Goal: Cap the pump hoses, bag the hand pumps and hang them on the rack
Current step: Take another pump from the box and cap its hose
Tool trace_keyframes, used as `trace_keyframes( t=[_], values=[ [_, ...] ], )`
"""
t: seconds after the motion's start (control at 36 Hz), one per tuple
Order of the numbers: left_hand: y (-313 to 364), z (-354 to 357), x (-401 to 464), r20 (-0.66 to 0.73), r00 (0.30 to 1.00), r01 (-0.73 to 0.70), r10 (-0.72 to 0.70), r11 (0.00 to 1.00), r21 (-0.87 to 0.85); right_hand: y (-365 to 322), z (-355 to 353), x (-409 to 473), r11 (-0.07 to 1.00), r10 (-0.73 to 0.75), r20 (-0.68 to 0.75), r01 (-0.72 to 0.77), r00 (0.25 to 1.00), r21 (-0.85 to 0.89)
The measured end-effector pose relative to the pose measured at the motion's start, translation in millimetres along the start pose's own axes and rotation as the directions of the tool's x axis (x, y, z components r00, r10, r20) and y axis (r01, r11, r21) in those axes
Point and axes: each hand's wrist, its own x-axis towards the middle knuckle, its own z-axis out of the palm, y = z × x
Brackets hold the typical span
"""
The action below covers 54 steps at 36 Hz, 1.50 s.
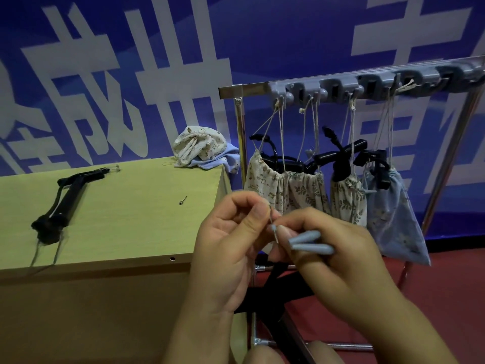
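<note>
My left hand [231, 248] pinches a thin metal needle [270, 218] between thumb and forefinger. My right hand [338, 256] grips two grey hose ends [309, 243] and pinches a small grey cap [274, 228] against the needle's lower end. Below my hands a black pump body [273, 285] is partly hidden. Another black hand pump [65, 195] lies on the wooden table [126, 227] at the left, with a loose needle [183, 200] near it. Several bagged pumps [309, 187] hang by drawstrings from the grey hook rack [341, 88].
Folded cloth bags [202, 149] sit on the table's far right corner. The rack's metal frame [240, 132] stands just right of the table on a red floor. A blue banner wall is behind everything.
</note>
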Motion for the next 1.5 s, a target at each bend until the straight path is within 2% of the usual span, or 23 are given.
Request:
trace_keyframes(
  t=[0.14, 0.33, 0.5, 0.53, 0.56, 0.58, 0.61, 0.64, 0.67, 0.69, 0.75, 0.81, 0.86, 0.97, 1.06, 1.14, 1.25, 1.33, 1.42, 1.44, 1.5],
  values=[
    [-6, 0, -5, 0.03, 0.999, -0.03, 0.032, 0.998, -0.055, -1, -1, 2, 0.999, 0.004, -0.038, -0.005, 0.999, -0.032],
    [-4, 7, -11, -0.024, 0.996, -0.091, 0.09, 0.994, -0.059, 1, 0, 0, 0.999, 0.042, -0.083, -0.042, 0.996, 0.001],
    [-15, -3, -7, 0.077, 0.985, -0.156, 0.156, 0.988, 0.003, 3, 3, 2, 0.997, 0.074, -0.12, -0.076, 0.99, -0.01],
    [-16, -7, -6, 0.106, 0.98, -0.174, 0.169, 0.984, 0.04, 4, 3, 2, 0.995, 0.096, -0.125, -0.096, 0.987, 0.007],
    [-16, -13, -5, 0.142, 0.973, -0.205, 0.183, 0.967, 0.155, 4, 3, 3, 0.989, 0.141, -0.127, -0.134, 0.982, 0.058],
    [-15, -20, -3, 0.192, 0.962, -0.252, 0.195, 0.902, 0.349, 3, 2, 4, 0.969, 0.206, -0.117, -0.187, 0.971, 0.16],
    [-16, -30, -1, 0.255, 0.952, -0.286, 0.168, 0.788, 0.545, 1, 1, 6, 0.929, 0.279, -0.09, -0.245, 0.956, 0.279],
    [-17, -39, 1, 0.295, 0.951, -0.282, 0.096, 0.664, 0.692, -2, -2, 8, 0.879, 0.337, -0.06, -0.291, 0.94, 0.376],
    [-19, -47, 1, 0.299, 0.954, -0.235, -0.005, 0.604, 0.761, -4, -4, 11, 0.842, 0.366, -0.038, -0.314, 0.93, 0.438],
    [-20, -51, 0, 0.287, 0.95, -0.151, -0.123, 0.624, 0.766, -6, -6, 14, 0.819, 0.376, -0.016, -0.324, 0.926, 0.473],
    [-22, -54, -6, 0.275, 0.906, 0.054, -0.323, 0.731, 0.681, -8, -8, 21, 0.812, 0.362, 0.022, -0.327, 0.932, 0.484],
    [-25, -51, -10, 0.313, 0.848, 0.17, -0.427, 0.781, 0.601, -7, -7, 28, 0.817, 0.343, 0.066, -0.333, 0.937, 0.471],
    [-27, -43, -13, 0.339, 0.831, 0.197, -0.44, 0.804, 0.561, -4, -6, 36, 0.826, 0.315, 0.127, -0.337, 0.941, 0.452],
    [-31, -36, -7, 0.255, 0.839, 0.319, -0.482, 0.812, 0.488, 4, -5, 47, 0.878, 0.317, 0.21, -0.37, 0.925, 0.304],
    [-31, -36, -1, 0.231, 0.862, 0.292, -0.452, 0.813, 0.503, 11, -18, 49, 0.89, 0.351, 0.262, -0.407, 0.899, 0.206],
    [-33, -40, 4, 0.181, 0.894, 0.269, -0.41, 0.814, 0.514, 26, -37, 40, 0.843, 0.371, 0.352, -0.471, 0.859, 0.261],
    [-34, -42, 8, 0.193, 0.896, 0.255, -0.4, 0.819, 0.514, 62, -48, 10, 0.796, 0.337, 0.382, -0.477, 0.86, 0.372],
    [-38, -44, 13, 0.188, 0.886, 0.306, -0.424, 0.84, 0.448, 92, -36, -20, 0.73, 0.35, 0.536, -0.582, 0.769, 0.358],
    [-42, -45, 19, 0.175, 0.888, 0.314, -0.426, 0.837, 0.449, 114, -14, -49, 0.685, 0.329, 0.746, -0.69, 0.579, 0.233],
    [-43, -46, 20, 0.154, 0.899, 0.302, -0.41, 0.835, 0.46, 114, -8, -53, 0.664, 0.329, 0.768, -0.713, 0.549, 0.225],
    [-45, -48, 22, 0.115, 0.922, 0.275, -0.369, 0.835, 0.476, 110, 6, -56, 0.541, 0.37, 0.751, -0.784, 0.547, 0.305]
  ],
)
